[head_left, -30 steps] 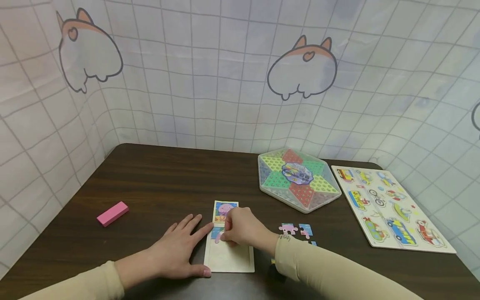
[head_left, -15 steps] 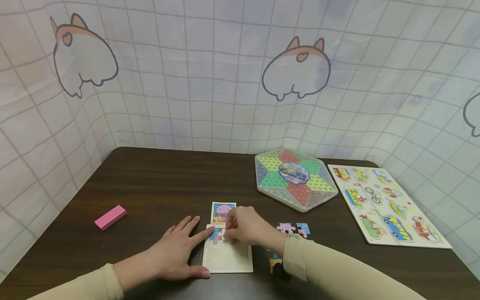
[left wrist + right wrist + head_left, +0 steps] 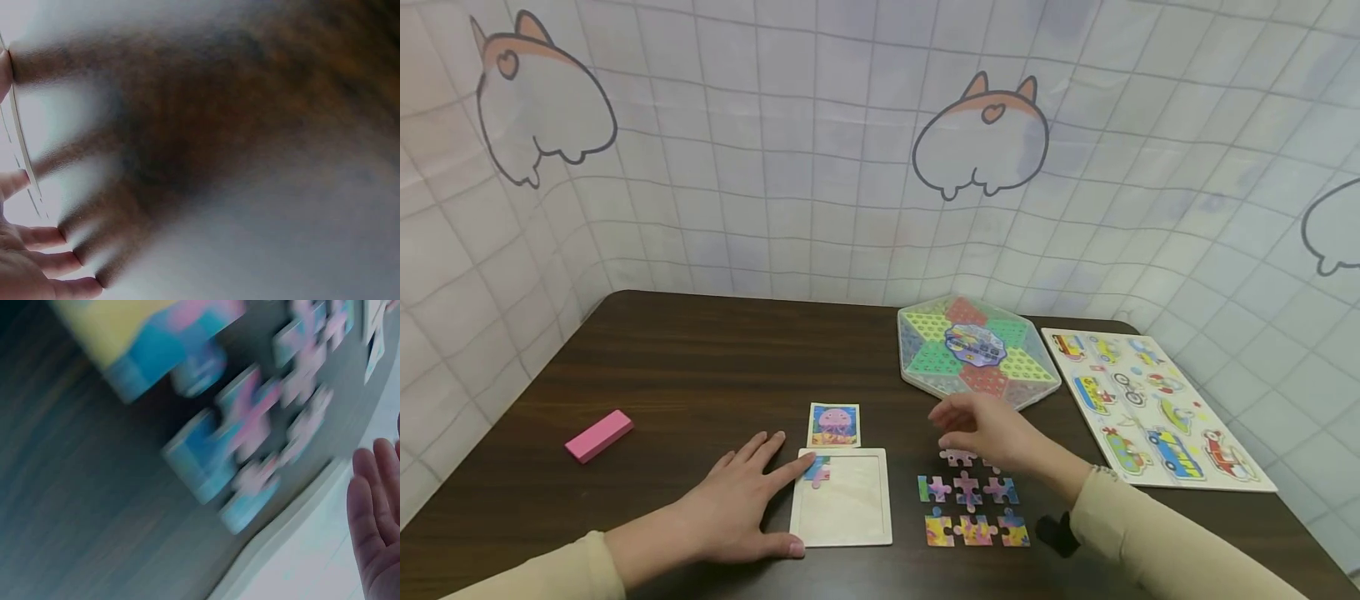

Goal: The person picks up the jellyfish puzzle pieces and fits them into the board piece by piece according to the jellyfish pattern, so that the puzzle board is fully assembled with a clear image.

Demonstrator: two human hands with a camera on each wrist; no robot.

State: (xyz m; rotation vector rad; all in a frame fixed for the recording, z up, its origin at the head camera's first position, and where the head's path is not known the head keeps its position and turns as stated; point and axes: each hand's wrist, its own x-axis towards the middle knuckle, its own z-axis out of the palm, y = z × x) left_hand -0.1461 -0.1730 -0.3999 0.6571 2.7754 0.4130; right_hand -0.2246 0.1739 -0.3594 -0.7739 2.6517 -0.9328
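Observation:
A square wooden puzzle tray point(image 3: 842, 517) lies before me, with one blue-and-pink jigsaw piece point(image 3: 817, 473) in its upper left corner. My left hand point(image 3: 726, 504) lies flat with spread fingers, its index fingertip at that corner and its thumb by the tray's lower left edge. In the left wrist view, the left-hand fingertips point(image 3: 47, 259) rest on the tabletop. My right hand point(image 3: 992, 429), fingers loosely bent and holding nothing, hovers over the back row of loose jigsaw pieces point(image 3: 967, 489), partly hiding it. The right wrist view shows those right-hand fingers point(image 3: 375, 506) relaxed above the blurred pieces.
A jellyfish picture card point(image 3: 833, 426) touches the tray's far edge. Behind the loose pieces sits a hexagonal Chinese checkers box point(image 3: 936, 360), and a vehicle puzzle board point(image 3: 1157, 408) lies at right. At left is a pink block point(image 3: 599, 436); a small black object point(image 3: 1058, 535) lies near the right forearm.
My right hand has left the tray and moved right to the loose pieces, uncovering the tray and card. The left hand stays at the tray's left side while the head view shifts slightly.

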